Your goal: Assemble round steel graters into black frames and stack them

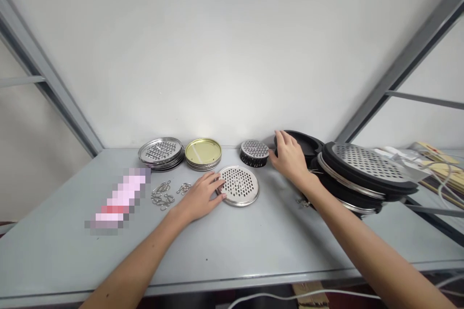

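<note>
My left hand (202, 196) lies flat on the grey table with its fingers stretched out, the fingertips touching the left rim of a round perforated metal disc (239, 185). My right hand (290, 157) reaches back to the right, fingers curled over the rim of a black round tray (308, 142). Just left of that hand stands a small black perforated basket with a metal top (254, 152). A leaning stack of black-rimmed perforated lids (366, 169) lies to the right of my right forearm.
At the back stand a stack of perforated metal plates (161, 152) and a stack of gold-coloured lids (203, 153). Several small metal clips (164, 194) lie left of my left hand, beside a blurred pink object (119, 200). Cables and papers (435, 166) sit far right.
</note>
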`<act>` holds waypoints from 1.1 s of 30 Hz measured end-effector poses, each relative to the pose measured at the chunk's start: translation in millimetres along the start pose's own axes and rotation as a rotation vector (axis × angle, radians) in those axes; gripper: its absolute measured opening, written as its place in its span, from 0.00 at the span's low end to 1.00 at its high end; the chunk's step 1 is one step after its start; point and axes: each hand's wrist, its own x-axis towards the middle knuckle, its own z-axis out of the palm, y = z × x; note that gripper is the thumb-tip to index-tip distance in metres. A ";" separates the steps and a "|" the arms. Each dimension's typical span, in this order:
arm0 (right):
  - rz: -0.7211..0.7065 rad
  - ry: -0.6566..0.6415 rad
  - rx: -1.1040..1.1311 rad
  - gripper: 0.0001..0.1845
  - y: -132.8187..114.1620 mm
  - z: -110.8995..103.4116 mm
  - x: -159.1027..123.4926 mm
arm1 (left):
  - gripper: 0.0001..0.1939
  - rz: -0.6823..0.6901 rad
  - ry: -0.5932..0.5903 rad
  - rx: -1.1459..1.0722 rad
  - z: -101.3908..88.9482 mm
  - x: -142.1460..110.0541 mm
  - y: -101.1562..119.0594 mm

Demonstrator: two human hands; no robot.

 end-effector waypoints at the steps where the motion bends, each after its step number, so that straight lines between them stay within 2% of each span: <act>1: 0.013 -0.049 -0.042 0.32 2.7 -0.5 2.0 | 0.19 0.001 -0.002 0.000 -1.0 -0.2 0.8; 6: 0.051 -0.298 -0.192 0.34 12.5 -1.9 2.9 | 0.17 0.025 -0.009 -0.014 -6.0 -1.4 3.0; 9: 0.078 -0.356 -0.253 0.27 15.8 -4.2 7.8 | 0.16 0.018 -0.014 -0.018 -7.2 -1.9 2.1; 13: 0.113 -0.284 -0.261 0.19 18.3 -7.0 17.1 | 0.16 0.019 -0.016 -0.022 -7.5 -1.9 0.8; 17: 0.073 -0.138 -0.211 0.18 14.0 -7.6 16.9 | 0.18 0.009 -0.031 -0.013 -8.0 -2.2 0.2; 20: 0.031 -0.077 -0.172 0.18 9.7 -6.5 16.4 | 0.19 -0.006 -0.038 -0.012 -8.1 -2.5 -0.3; 33: 0.147 -0.176 -0.214 0.16 21.1 3.2 21.6 | 0.19 -0.022 -0.041 -0.014 -6.0 -2.6 -1.8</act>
